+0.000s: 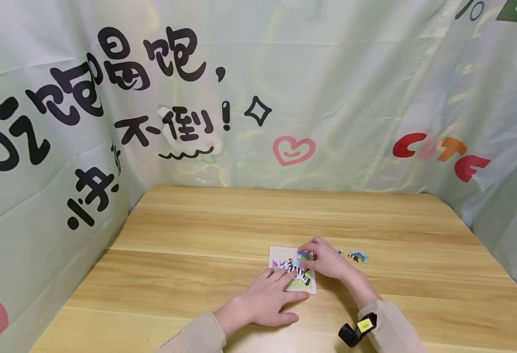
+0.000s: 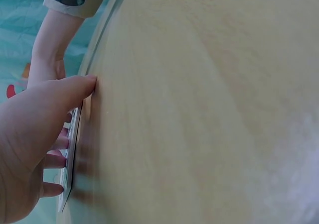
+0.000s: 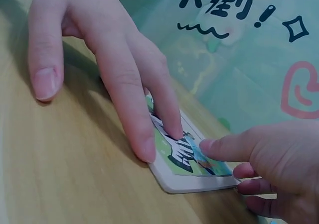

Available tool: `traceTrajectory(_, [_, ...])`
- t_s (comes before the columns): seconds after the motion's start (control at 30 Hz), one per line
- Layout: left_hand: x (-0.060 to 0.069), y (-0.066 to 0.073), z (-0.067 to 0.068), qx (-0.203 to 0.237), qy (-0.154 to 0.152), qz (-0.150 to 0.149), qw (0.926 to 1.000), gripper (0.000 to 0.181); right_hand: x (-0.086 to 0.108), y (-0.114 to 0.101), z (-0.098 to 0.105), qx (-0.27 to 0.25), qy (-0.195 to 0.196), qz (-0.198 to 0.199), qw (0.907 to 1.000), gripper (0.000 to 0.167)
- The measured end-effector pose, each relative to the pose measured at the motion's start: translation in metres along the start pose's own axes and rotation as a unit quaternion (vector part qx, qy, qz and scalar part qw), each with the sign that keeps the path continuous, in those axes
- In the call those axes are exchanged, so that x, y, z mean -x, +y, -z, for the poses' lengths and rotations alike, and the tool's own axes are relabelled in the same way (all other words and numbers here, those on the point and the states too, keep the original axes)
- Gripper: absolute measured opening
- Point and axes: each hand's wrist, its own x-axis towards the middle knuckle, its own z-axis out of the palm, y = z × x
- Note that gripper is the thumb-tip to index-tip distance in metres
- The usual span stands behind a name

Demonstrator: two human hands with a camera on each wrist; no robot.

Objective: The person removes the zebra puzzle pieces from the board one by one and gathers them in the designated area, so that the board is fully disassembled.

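A small jigsaw board (image 1: 313, 287) with a pale rim and a zebra picture (image 1: 302, 276) lies flat on the table. My left hand (image 1: 264, 299) rests across its near left part, fingers spread and straight, fingertips on the picture. The thumb stays off the board, over the wood. At the board's upper right, my right hand (image 1: 327, 260) has its thumb and fingers bent about a blue puzzle piece (image 1: 303, 256). In the right wrist view the right thumb touches this blue part (image 3: 209, 163), and the other fingers curl at the board's edge. Parts of the picture are hidden by both hands.
Just right of the right hand lie loose puzzle pieces (image 1: 358, 256), one partly hidden behind it. The wooden table (image 1: 187, 235) is bordered by printed cloth (image 1: 351, 88) at the back and sides. A black wrist strap device (image 1: 357, 331) sits on the right sleeve.
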Motion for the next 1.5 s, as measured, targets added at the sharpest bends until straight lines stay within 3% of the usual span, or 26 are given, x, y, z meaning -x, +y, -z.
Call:
traceTrajectory(0.13, [-0.001,0.001,0.0,0.005,-0.002,-0.001,1.0,0.054,-0.004,0.002,0.002,0.007,-0.016,0.017,0.9997,0.022])
traceTrajectory(0.3, [-0.002,0.001,0.001,0.004,0.0,-0.002,1.0,0.054,-0.01,0.004,0.005,0.017,-0.047,0.031,0.9983,0.025])
traceTrajectory(0.7, [-0.004,0.001,0.003,0.002,-0.003,-0.004,1.0,0.056,-0.02,-0.001,0.009,0.037,-0.099,0.041,0.9935,0.021])
traceTrajectory(1.03, [-0.004,0.001,0.002,-0.001,-0.002,-0.005,1.0,0.058,-0.018,-0.002,0.007,0.032,-0.084,0.047,0.9948,0.018])
traceTrajectory(1.3, [-0.005,0.001,0.004,0.004,-0.018,-0.003,0.9998,0.059,-0.019,-0.001,0.005,0.005,-0.073,0.0,0.9973,0.018])
traceTrajectory(1.5, [-0.005,0.0,0.005,0.005,-0.017,0.004,0.9998,0.063,-0.019,0.001,0.005,-0.001,-0.061,-0.008,0.9981,0.017])
